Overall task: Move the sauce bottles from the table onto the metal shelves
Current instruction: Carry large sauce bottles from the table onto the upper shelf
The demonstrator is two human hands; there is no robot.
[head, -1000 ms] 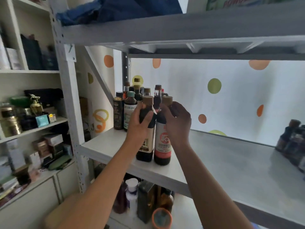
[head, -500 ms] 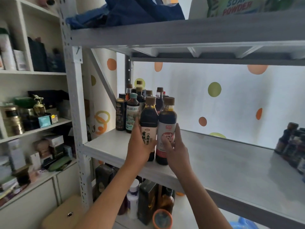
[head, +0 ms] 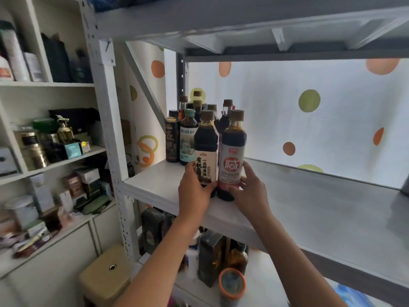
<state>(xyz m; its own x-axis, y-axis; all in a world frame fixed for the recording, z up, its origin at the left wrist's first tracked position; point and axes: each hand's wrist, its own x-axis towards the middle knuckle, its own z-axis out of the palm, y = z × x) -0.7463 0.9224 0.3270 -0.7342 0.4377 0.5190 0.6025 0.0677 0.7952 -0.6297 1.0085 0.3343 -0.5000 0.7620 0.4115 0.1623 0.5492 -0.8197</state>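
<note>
Two dark sauce bottles with brown caps stand upright side by side on the grey metal shelf (head: pixel 309 209). My left hand (head: pixel 194 191) wraps the lower part of the cream-label bottle (head: pixel 205 147). My right hand (head: pixel 250 191) grips the base of the pink-label bottle (head: pixel 233 151). Behind them, at the shelf's left rear corner, stands a cluster of several more sauce bottles (head: pixel 188 134).
An upper shelf (head: pixel 243 21) hangs close overhead. The lower shelf holds dark boxes (head: pixel 210 258), bottles and an orange-rimmed lid (head: pixel 232 284). A white upright post (head: pixel 110 129) borders the left, beside a cluttered white cabinet (head: pixel 44 151). A beige stool (head: pixel 104 280) sits below.
Both hands slid from the bottle necks down to the lower bodies, and the two bottles were pushed a little farther back on the shelf.
</note>
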